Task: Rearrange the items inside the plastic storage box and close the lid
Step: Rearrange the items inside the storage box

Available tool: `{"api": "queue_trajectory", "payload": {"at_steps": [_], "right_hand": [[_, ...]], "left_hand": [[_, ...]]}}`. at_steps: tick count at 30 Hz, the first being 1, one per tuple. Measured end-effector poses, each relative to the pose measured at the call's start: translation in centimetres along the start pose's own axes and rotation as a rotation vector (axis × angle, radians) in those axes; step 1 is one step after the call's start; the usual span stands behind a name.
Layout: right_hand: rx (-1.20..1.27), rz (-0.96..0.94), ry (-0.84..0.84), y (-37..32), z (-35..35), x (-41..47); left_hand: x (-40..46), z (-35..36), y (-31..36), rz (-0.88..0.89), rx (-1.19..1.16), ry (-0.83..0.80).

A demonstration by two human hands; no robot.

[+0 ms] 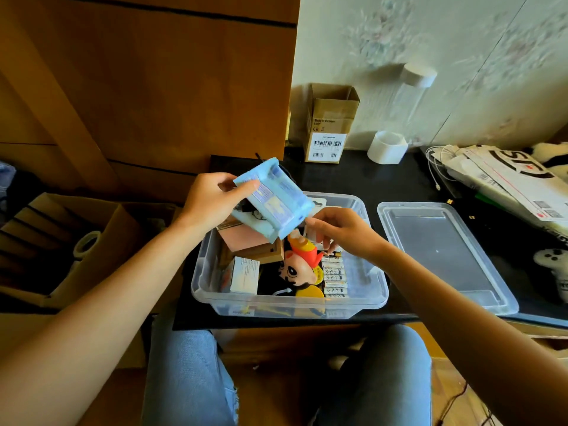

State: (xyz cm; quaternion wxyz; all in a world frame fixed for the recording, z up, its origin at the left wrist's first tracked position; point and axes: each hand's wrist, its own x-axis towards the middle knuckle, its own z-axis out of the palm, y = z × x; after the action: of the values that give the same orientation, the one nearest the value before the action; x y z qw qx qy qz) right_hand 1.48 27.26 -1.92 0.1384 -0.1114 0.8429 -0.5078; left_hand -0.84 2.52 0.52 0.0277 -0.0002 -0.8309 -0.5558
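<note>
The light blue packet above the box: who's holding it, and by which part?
The left hand grips the light blue packet by its left end, thumb on top. The right hand reaches beneath it; whether it holds anything cannot be told.

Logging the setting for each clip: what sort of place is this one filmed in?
Most likely a room in a home, at a cluttered desk or low table. Patterned wallpaper covers the wall, a wooden cabinet stands beside it, and a cardboard box, a charging cable and mail parcels lie around.

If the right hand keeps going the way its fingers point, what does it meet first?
Probably the light blue box that the left hand holds: the right hand points up-left at its lower corner, very close, though depth is unclear.
</note>
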Motion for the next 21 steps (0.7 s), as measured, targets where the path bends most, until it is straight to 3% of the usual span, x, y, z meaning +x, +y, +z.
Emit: {"api": "queue_trajectory", "payload": {"at_steps": [3,6,9,16,18,20,21], "right_hand": [[0.165,0.085,-0.014,-0.3,-0.1,0.1],[0.390,0.228,-0.053,-0.7,-0.5,0.5],[0.545,0.248,-0.084,-0.8,-0.9,0.9],[0.622,0.427,0.132,1.2,-2.0,1.5],[0.598,0.471,0.157,1.5,-2.0,1.5],[0.546,0.490,0.171,1.7,-1.5,1.7],[0.499,0.491,0.178,1.7,-1.1,1.9]], "left_hand": [[0.4,0.4,0.0,-0.187,-0.119,0.026],[0.6,1.5,0.2,-0.228,-0.081,0.014],[1.0,3.2,0.9,-0.149,0.000,-0.027],[2.1,6.7,3.0,-0.035,0.409,-0.220],[1.5,6.5,3.2,0.094,0.547,-0.153],[0.7,5.5,3.3,0.270,0.537,-0.105],[0.3,4.8,3.3,0.326,0.488,-0.159]]}}
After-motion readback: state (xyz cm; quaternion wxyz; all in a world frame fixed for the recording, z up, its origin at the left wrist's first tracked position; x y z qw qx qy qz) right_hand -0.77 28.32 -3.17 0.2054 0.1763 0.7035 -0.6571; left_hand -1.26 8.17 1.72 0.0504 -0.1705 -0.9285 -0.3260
